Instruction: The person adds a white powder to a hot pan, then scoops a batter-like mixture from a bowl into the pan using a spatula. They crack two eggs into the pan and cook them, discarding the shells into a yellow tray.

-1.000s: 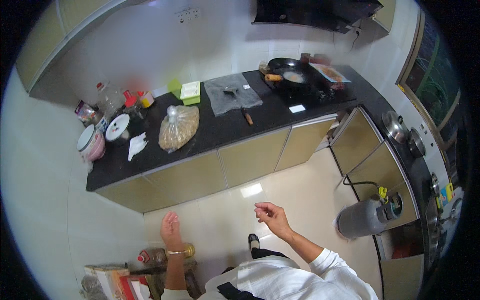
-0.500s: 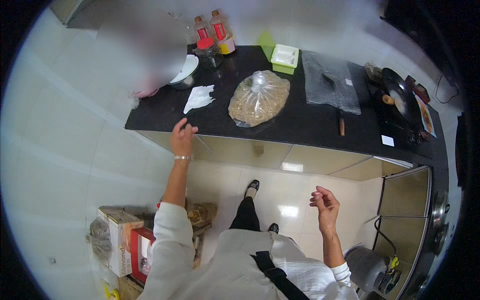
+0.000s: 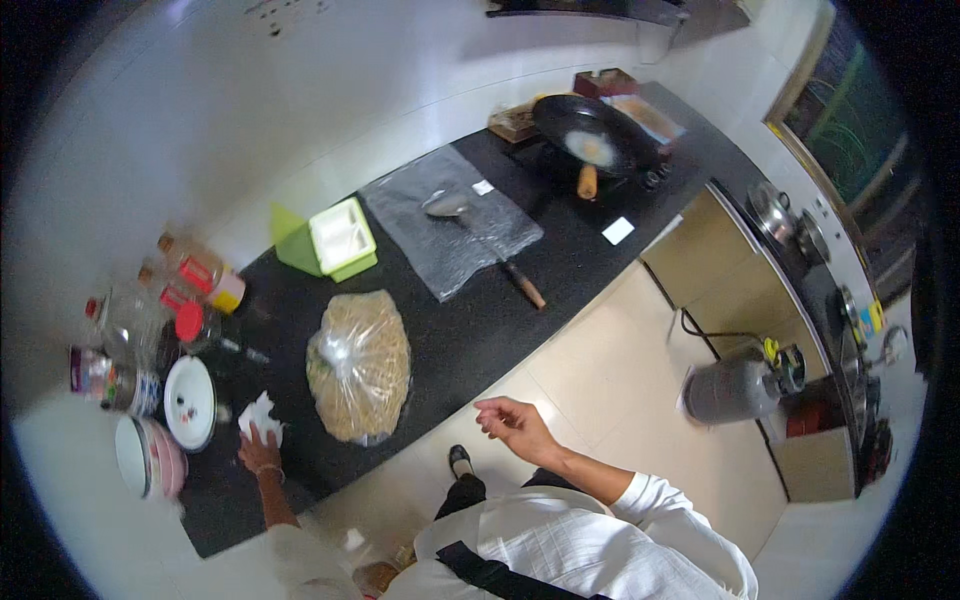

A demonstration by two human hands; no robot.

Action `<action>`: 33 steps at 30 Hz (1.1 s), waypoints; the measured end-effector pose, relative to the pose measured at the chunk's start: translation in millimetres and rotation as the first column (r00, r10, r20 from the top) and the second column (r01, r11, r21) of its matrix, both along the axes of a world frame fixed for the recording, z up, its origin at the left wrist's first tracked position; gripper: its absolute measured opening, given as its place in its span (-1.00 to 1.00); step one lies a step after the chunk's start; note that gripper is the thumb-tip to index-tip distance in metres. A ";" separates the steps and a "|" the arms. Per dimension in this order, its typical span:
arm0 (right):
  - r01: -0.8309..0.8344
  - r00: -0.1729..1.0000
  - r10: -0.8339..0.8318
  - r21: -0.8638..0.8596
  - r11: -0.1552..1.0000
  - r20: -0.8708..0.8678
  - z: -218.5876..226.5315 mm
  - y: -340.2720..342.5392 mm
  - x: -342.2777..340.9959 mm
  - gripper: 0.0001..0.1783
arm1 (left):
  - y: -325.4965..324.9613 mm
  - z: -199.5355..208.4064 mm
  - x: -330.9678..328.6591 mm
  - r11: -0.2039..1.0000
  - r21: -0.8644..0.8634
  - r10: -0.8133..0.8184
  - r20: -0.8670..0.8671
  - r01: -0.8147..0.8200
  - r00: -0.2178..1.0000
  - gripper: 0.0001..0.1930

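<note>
On the dark countertop (image 3: 440, 360) at the left lies a crumpled white tissue (image 3: 258, 412). My left hand (image 3: 262, 452) is on it, fingers bent over its near edge. Just right of that hand sits a large clear plastic bag of pale, noodle-like strands (image 3: 360, 385), its gathered top upward. My right hand (image 3: 515, 428) hangs in the air in front of the counter, fingers loosely curled and holding nothing. A white enamel basin (image 3: 190, 403) with small bits in it stands beyond the tissue, to the left.
Bottles (image 3: 205, 275) and a red-lidded jar (image 3: 192, 322) line the wall. A green-and-white container (image 3: 343, 238) stands behind the bag. A long-handled metal ladle (image 3: 450, 206) lies on a plastic sheet (image 3: 415, 240). A wok (image 3: 585, 135) sits farther right; a gas cylinder (image 3: 735, 390) stands below.
My view has turned, so the counter now runs diagonally. My left hand has come down from the counter's front onto the tissue. My right hand stays empty.
</note>
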State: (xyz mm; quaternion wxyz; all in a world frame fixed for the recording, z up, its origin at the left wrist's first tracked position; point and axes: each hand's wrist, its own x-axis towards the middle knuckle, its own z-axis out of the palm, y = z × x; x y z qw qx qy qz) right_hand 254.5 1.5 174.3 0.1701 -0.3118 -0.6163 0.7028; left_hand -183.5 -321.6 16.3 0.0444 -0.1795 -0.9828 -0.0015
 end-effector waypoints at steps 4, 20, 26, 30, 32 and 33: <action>0.019 0.998 -0.021 -0.031 0.999 -0.055 -10.0 -9.1 -14.5 -0.73 | -53.9 -33.6 -42.0 0.939 0.343 -0.065 0.079 0.034 0.995 -0.65; 0.286 0.921 -0.134 0.401 0.870 -0.366 38.5 35.8 68.5 -0.72 | 257.8 161.1 355.6 0.308 0.922 -0.946 0.271 0.235 0.177 -0.56; 0.510 0.845 -0.469 0.124 0.851 -0.256 11.1 98.0 188.6 -0.87 | 368.8 216.0 489.8 0.185 0.867 -0.983 0.160 0.463 0.093 -0.38; 0.419 0.880 -0.417 -0.042 0.907 -0.227 19.7 121.2 256.1 -0.83 | 415.9 218.6 558.7 -0.018 0.874 -0.999 0.006 0.486 -0.047 -0.55; 0.409 0.879 -0.415 -0.076 0.909 -0.233 19.3 129.4 277.7 -0.77 | 436.2 202.9 577.0 0.000 0.882 -1.000 0.000 0.472 0.000 -0.67; 0.415 0.859 -0.435 -0.130 0.901 -0.270 27.3 131.9 285.6 -0.76 | 448.2 199.9 586.1 0.006 0.884 -1.000 -0.003 0.467 0.020 -0.73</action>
